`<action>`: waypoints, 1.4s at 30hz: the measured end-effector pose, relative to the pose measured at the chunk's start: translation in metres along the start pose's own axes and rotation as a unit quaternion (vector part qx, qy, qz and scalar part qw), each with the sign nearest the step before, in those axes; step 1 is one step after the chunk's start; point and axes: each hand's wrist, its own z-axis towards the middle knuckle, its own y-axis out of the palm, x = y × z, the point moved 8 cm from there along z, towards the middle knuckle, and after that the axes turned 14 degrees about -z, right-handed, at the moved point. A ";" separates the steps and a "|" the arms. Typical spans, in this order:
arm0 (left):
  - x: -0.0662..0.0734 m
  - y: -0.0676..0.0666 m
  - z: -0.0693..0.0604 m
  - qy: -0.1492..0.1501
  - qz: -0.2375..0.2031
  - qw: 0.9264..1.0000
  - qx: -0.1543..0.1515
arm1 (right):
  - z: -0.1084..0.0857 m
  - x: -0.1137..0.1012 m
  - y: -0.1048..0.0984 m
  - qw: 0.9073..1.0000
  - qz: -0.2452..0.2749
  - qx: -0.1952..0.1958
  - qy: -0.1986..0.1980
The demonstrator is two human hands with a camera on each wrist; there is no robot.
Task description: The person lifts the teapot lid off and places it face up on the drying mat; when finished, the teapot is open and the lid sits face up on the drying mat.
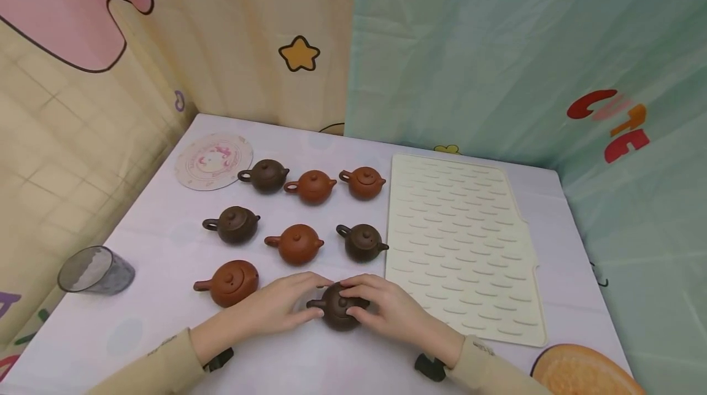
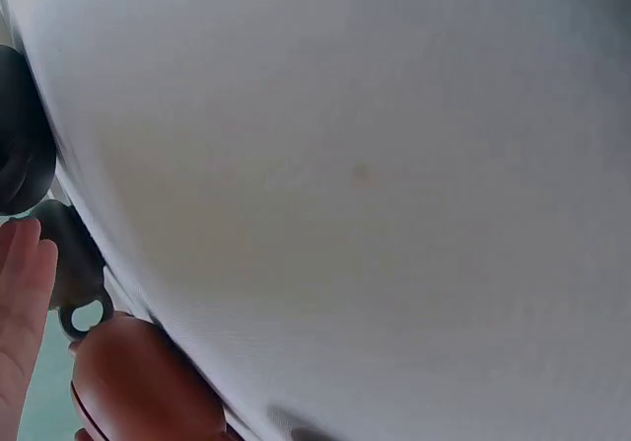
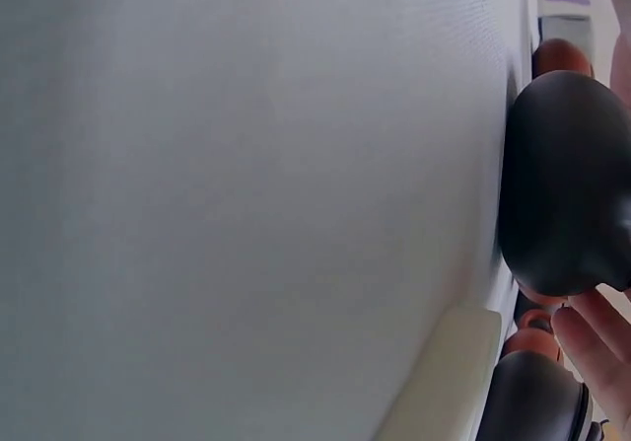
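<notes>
A dark brown teapot (image 1: 334,316) stands on the table near its front edge, handle to the left; it also fills the right side of the right wrist view (image 3: 562,184). My right hand (image 1: 393,310) grips its right side, fingers and thumb bent over the lid and spout side. My left hand (image 1: 278,304) is at the handle side, fingers spread and fairly straight, thumb tip by the handle. Whether the left fingertips touch it cannot be told. In the left wrist view the left hand's fingers (image 2: 28,283) look extended beside dark teapots.
Several brown and red-orange teapots (image 1: 298,244) stand in rows behind and left of the hands. A cream ridged mat (image 1: 458,248) lies right. A round patterned mat (image 1: 193,165) is at back left, a grey glass (image 1: 113,275) lies at left, and an orange-brown round thing (image 1: 582,373) front right.
</notes>
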 end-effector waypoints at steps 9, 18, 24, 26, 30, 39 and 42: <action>-0.004 0.003 0.006 -0.013 -0.073 0.997 -0.013 | 0.008 0.001 0.004 1.000 0.005 0.010 0.021; -0.007 0.003 0.010 -0.020 -0.082 0.996 -0.003 | 0.001 0.020 0.001 0.980 0.145 -0.022 0.136; -0.006 0.003 0.011 -0.005 -0.081 0.997 0.008 | -0.028 0.072 -0.005 0.863 0.351 -0.048 0.360; -0.006 0.003 0.011 -0.007 -0.082 0.997 0.007 | -0.040 0.088 -0.008 0.813 0.411 -0.041 0.411; -0.006 0.003 0.011 -0.010 -0.083 0.996 0.005 | -0.059 0.106 -0.013 0.732 0.513 -0.017 0.449; -0.006 0.002 0.012 -0.019 -0.084 0.996 0.002 | -0.083 0.127 -0.016 0.775 0.398 -0.046 0.488; -0.007 0.003 0.012 -0.020 -0.084 0.996 0.003 | -0.084 0.132 -0.021 0.811 0.295 -0.055 0.503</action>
